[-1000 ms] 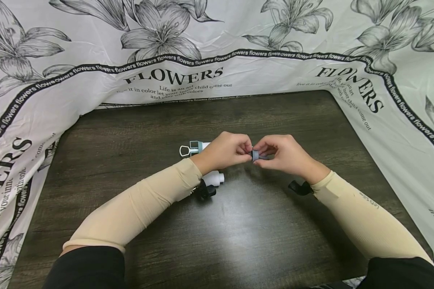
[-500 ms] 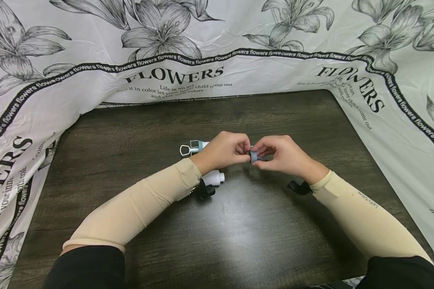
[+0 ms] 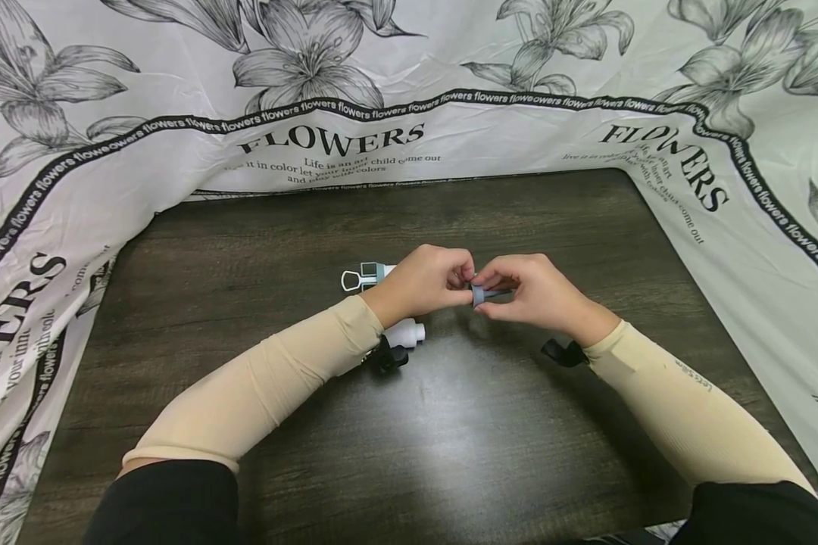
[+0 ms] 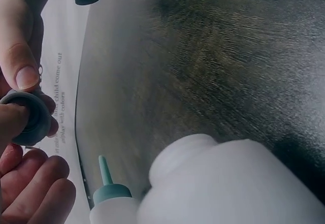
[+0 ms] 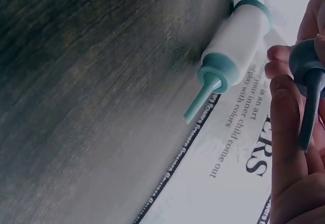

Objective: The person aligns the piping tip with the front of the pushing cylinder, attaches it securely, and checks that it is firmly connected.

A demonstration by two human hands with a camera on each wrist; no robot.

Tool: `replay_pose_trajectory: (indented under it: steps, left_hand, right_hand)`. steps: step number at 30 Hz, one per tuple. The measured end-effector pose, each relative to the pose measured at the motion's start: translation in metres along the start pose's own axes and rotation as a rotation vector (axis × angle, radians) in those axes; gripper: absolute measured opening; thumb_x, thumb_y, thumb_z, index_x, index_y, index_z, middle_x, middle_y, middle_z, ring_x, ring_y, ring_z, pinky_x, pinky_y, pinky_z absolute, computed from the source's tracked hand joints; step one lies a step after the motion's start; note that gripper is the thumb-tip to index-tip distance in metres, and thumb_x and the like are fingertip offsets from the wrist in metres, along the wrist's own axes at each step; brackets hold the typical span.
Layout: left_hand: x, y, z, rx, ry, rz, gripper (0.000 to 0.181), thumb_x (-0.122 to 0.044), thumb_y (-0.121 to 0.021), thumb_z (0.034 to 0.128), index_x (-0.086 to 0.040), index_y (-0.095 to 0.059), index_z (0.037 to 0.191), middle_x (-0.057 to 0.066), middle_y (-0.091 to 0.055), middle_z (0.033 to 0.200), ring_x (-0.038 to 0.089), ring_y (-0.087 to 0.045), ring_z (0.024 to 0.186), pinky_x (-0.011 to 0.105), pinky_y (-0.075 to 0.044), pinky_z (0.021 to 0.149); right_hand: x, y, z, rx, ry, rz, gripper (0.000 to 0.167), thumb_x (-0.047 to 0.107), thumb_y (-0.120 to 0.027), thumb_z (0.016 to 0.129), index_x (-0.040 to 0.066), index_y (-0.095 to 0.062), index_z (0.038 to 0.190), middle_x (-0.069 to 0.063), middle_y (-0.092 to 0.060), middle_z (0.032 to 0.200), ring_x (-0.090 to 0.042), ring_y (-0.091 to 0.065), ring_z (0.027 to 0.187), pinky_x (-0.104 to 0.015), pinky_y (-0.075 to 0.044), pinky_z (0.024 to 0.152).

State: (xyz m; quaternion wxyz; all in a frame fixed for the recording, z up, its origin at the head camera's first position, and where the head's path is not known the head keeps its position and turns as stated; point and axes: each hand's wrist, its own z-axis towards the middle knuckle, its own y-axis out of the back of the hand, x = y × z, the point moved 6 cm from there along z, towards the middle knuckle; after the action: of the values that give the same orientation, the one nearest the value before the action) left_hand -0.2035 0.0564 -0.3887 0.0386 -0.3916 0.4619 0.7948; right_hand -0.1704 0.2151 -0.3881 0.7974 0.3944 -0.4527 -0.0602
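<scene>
A small blue-grey nozzle cap (image 3: 478,294) is between both hands above the table. The left hand (image 3: 428,283) grips its wide rim from the left; in the left wrist view a finger reaches into the hollow of the cap (image 4: 33,117). With thumb and fingers, the right hand (image 3: 541,296) holds the cap from the right, around its thin spout (image 5: 311,113). A white bottle with teal ends (image 5: 237,40) lies beyond the left hand, its spout showing in the wrist views. An open-necked white bottle (image 3: 404,334) lies below the left wrist.
The dark wood table (image 3: 491,439) reaches up to a white flower-print cloth (image 3: 504,144) at the back and sides. A clear-framed teal and white handle (image 3: 361,278) sticks out left of the left hand. Black wrist straps hang under both wrists.
The cap has turned slightly between the fingers, and its thin spout shows more clearly toward the right hand. Both hands stay nearly in place.
</scene>
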Motion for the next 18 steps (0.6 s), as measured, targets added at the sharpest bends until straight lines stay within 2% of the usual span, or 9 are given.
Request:
replay_pose_trajectory:
  steps: [4, 11, 14, 18]
  left_hand:
    - [0.001, -0.001, -0.002, -0.014, 0.0, -0.003, 0.015, -0.011, -0.083, 0.0901, -0.004, -0.071, 0.098, 0.006, -0.079, 0.093, 0.011, -0.076, 0.086, 0.024, -0.057, 0.079]
    - [0.005, -0.004, -0.008, 0.0, 0.033, -0.094, 0.015, -0.011, -0.084, 0.0884, -0.008, -0.071, 0.096, 0.0, -0.078, 0.092, 0.003, -0.074, 0.083, 0.03, -0.06, 0.079]
    - [0.007, -0.003, -0.011, -0.001, 0.035, -0.115, 0.016, -0.011, -0.085, 0.0886, -0.007, -0.072, 0.097, 0.0, -0.078, 0.091, 0.003, -0.074, 0.083, 0.031, -0.061, 0.078]
    - [0.01, -0.002, -0.016, 0.003, 0.025, -0.129, 0.019, -0.014, -0.086, 0.0902, -0.005, -0.072, 0.099, 0.001, -0.078, 0.095, 0.005, -0.075, 0.083, 0.027, -0.06, 0.079]
  right_hand:
    - [0.001, -0.001, -0.001, -0.001, -0.001, -0.001, 0.033, 0.003, -0.093, 0.08, 0.012, -0.078, 0.108, 0.006, -0.078, 0.101, -0.011, -0.076, 0.092, -0.028, -0.061, 0.081]
    - [0.002, -0.004, -0.005, 0.011, 0.023, 0.083, 0.035, 0.0, -0.092, 0.08, 0.013, -0.078, 0.11, 0.006, -0.079, 0.102, -0.014, -0.078, 0.093, -0.03, -0.061, 0.083]
    - [0.003, -0.005, -0.004, 0.015, 0.039, 0.096, 0.036, 0.0, -0.092, 0.08, 0.012, -0.078, 0.111, 0.006, -0.079, 0.103, -0.014, -0.077, 0.092, -0.031, -0.062, 0.082]
    - [0.003, -0.005, -0.003, 0.015, 0.05, 0.1, 0.036, 0.0, -0.092, 0.08, 0.012, -0.078, 0.111, 0.005, -0.078, 0.103, -0.014, -0.077, 0.09, -0.032, -0.062, 0.08]
